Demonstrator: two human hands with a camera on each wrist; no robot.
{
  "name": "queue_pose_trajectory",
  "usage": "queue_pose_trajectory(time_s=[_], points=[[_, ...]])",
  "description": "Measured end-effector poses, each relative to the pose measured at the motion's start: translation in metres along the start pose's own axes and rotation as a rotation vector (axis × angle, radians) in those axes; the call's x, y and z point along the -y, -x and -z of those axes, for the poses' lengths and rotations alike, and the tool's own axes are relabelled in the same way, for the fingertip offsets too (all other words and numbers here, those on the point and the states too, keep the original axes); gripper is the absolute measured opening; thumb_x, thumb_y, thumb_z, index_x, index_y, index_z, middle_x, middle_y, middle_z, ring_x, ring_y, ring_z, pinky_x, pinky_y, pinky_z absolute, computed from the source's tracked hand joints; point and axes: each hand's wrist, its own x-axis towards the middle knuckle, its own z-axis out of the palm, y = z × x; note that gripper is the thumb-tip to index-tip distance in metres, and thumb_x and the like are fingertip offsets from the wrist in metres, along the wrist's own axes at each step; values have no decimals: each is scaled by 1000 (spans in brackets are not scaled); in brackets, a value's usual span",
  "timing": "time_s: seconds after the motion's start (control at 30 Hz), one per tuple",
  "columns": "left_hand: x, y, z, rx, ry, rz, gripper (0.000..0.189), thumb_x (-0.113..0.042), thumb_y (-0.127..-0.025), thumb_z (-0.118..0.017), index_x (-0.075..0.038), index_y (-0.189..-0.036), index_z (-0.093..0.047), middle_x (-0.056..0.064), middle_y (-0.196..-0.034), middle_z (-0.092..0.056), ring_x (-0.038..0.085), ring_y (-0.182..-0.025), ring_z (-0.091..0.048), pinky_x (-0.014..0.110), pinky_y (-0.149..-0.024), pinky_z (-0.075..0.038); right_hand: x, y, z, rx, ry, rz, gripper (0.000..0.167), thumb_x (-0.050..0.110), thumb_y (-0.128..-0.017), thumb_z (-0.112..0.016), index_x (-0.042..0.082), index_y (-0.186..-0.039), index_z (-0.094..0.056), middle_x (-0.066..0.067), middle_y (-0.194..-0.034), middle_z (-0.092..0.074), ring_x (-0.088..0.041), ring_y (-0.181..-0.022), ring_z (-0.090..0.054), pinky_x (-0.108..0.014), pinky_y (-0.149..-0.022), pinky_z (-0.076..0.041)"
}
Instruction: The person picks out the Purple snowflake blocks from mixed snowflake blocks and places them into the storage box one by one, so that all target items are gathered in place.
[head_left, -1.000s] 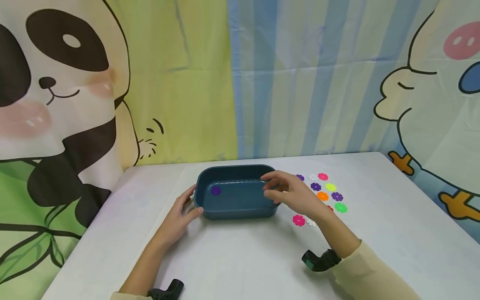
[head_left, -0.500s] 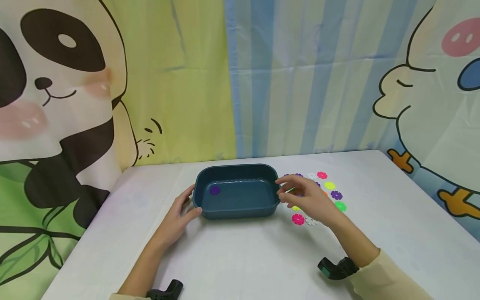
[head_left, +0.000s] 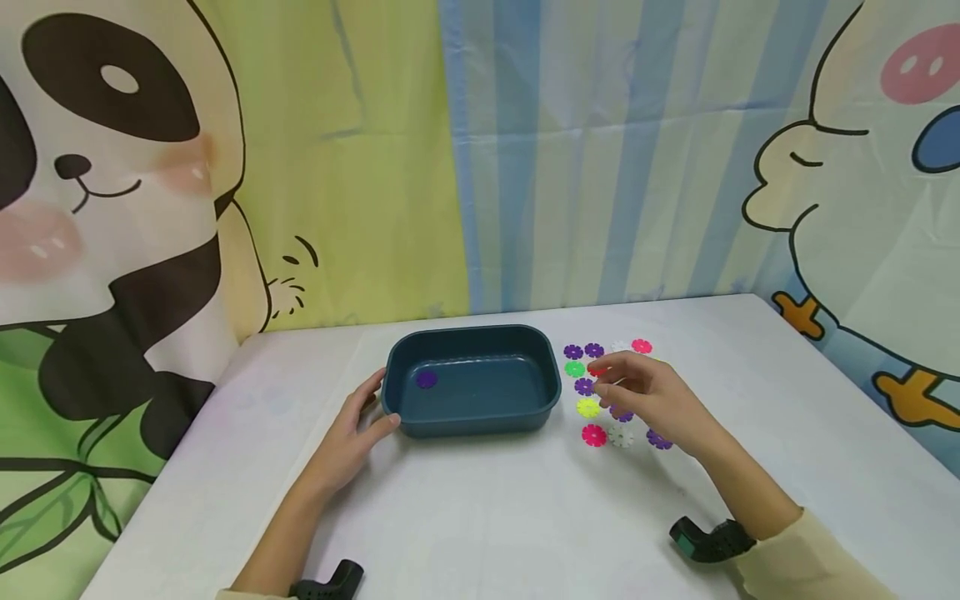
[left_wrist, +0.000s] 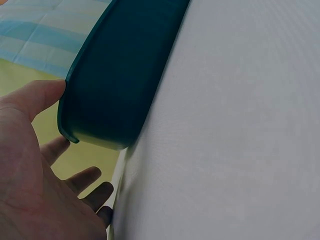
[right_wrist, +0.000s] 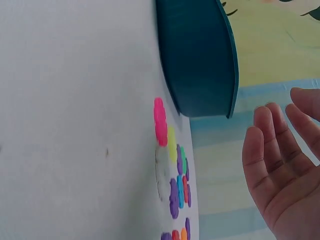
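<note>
A dark blue rectangular plastic tub (head_left: 480, 423) stands on the white table, with one purple flower-shaped disc (head_left: 427, 380) lying inside at its left. My left hand (head_left: 348, 433) rests at the tub's left end, thumb at the front corner of the rim, index finger at the end; its other fingers spread loosely in the left wrist view. To the tub's right, my right hand (head_left: 656, 400) hovers over a group of colourful flower discs, fingers loosely bent and nothing in them. Under and around it lie a pink disc (head_left: 594, 435), a yellow disc (head_left: 588, 407) and a white disc (head_left: 620, 436), among several others partly hidden.
A yellow and blue-striped curtain (head_left: 510, 167) with cartoon animals closes off the back and sides. The white table (head_left: 487, 517) runs up to it. A black wrist device (head_left: 708, 540) sits on each forearm.
My right hand has moved right, from over the tub's right end to over the discs, uncovering those nearest the tub. The left hand stays at the tub. The view shifts slightly.
</note>
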Motion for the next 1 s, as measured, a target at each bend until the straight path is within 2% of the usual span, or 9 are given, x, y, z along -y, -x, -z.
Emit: queue_pose_trajectory(time_s=[0.2,0.4,0.83,1.0], points=[[0,0,-1,5,-1,-2,72,-29,-103,-62,-28,-165,-25,15,-172,-19,44,-158,-19,71,-123,-13,-6,6,8,-25,37,-18,42,31,-99,-71,10,-135,-63,-15,-116,-71,-28,-95,-75,-35,-78,-64],[-1,-1,0,1,-1,-15,72,-28,-103,-62,-27,-165,-26,15,-172,-20,44,-158,-19,71,-123,-12,-17,8,16,-29,70,-22,43,24,-98,-73,10,-137,-62,-13,-116,-71,-26,-103,-73,-30,-77,-63],[1,1,1,4,-6,-10,72,-29,-103,-62,-28,-165,-25,15,-172,-19,44,-158,-18,71,-123,-13,-30,12,43,94,142,-94,41,19,-95,-73,3,-132,-65,-13,-113,-71,-25,-100,-70,-27,-77,-62],[0,0,0,6,-5,-17,72,-28,-103,-61,-25,-165,-24,16,-172,-18,44,-158,-17,69,-125,-13,-37,13,47,133,208,-112,39,16,-92,-77,4,-128,-67,-10,-111,-72,-23,-101,-67,-26,-75,-61]])
